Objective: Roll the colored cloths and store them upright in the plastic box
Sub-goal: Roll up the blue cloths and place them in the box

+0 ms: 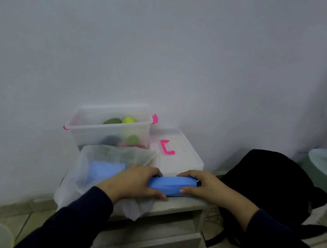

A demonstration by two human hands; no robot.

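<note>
A: What am I looking at on the desk [181, 203]?

B: I see the blue cloth [171, 185] lying as a long roll at the near edge, gripped at both ends. The left hand [135, 182] curls over its left end, fingers on the far side and thumb on the near side. The right hand [205, 187] wraps the right end the same way. The plastic box [108, 133] stands at the far left against the wall, open, with green and yellow rolls upright inside and something darker below them.

A: How should this step go?

B: I'd say the roll wants even pressure from both hands so it stays tight and the ends stay flush. Then I'd keep one firm grip round the middle while lifting, or it may spring loose before it reaches the box.

A: Anything unclear?

B: Plenty. A thin white bag [87, 174] on the left holds more blue cloth, but I can't tell how many pieces. The box lid [177, 156] lies to the right of the box. The hands cover the roll's ends, so I can't judge whether rolling is finished. The picture is soft throughout.
</note>
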